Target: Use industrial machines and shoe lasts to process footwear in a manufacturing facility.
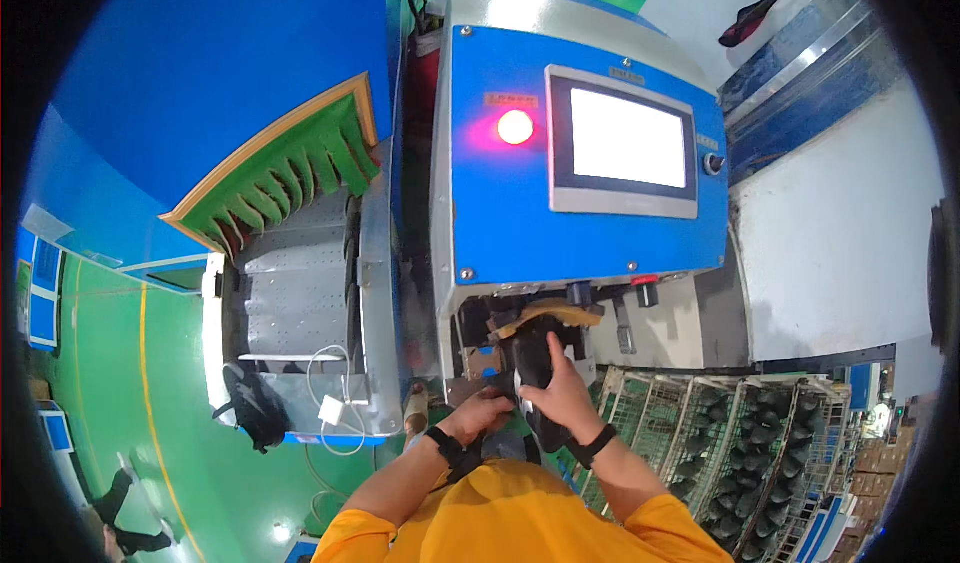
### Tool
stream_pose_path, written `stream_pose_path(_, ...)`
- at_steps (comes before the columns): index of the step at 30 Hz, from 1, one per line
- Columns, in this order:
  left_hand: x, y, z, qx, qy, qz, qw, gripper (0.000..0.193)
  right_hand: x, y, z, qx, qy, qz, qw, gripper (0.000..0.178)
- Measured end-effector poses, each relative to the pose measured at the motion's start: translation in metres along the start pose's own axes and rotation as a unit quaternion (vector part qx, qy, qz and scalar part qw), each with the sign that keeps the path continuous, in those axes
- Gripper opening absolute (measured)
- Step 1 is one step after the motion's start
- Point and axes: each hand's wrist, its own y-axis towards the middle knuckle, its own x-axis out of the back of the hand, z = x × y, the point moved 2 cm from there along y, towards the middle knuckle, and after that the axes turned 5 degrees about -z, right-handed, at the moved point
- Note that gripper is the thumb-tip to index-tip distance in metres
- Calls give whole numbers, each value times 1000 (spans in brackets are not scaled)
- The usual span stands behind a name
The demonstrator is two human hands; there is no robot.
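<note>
In front of me, a black shoe (pixel 533 361) sits under the working head of a blue-fronted machine (pixel 500 233). My right hand (pixel 568 395) grips it from the right, thumb and forefinger stretched along its side. My left hand (pixel 482 415) is closed at the shoe's lower left, its fingertips curled against a dark edge; what exactly they pinch is partly hidden. Just above the shoe, a tan curved pad (pixel 550 315) of the machine touches or nearly touches its top end. Both wrists wear black bands.
A lit screen (pixel 628 138) and glowing red lamp (pixel 515 127) are on the machine's face, with a red-rimmed button (pixel 645 291) below. Left stands a conveyor (pixel 290 303) with green curtain strips (pixel 290 183) and a white cable (pixel 335 410). Wire racks (pixel 690 403) hold several dark shoes at right.
</note>
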Motion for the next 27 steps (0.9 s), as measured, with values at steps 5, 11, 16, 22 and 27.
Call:
stream_pose_path(5,-1,-36,-15,-109,-5,24,994,32,4,-29,-23,-189,495,45,847,99)
stream_pose_path(11,-39,-82,-45,-224,24,29,974,31,26,-62,-14,-244,637,37,730,95)
stream_pose_path(16,-54,-93,-54,-282,319,-110,898,31,27,-66,-18,-161,628,-17,761,103)
stream_pose_path(22,-53,-78,-44,-186,370,-94,905,38,57,-61,-10,-97,493,-73,862,101)
stream_pose_path(27,-65,-66,-45,-144,204,-32,968,45,76,-37,-14,-2,335,-90,938,97)
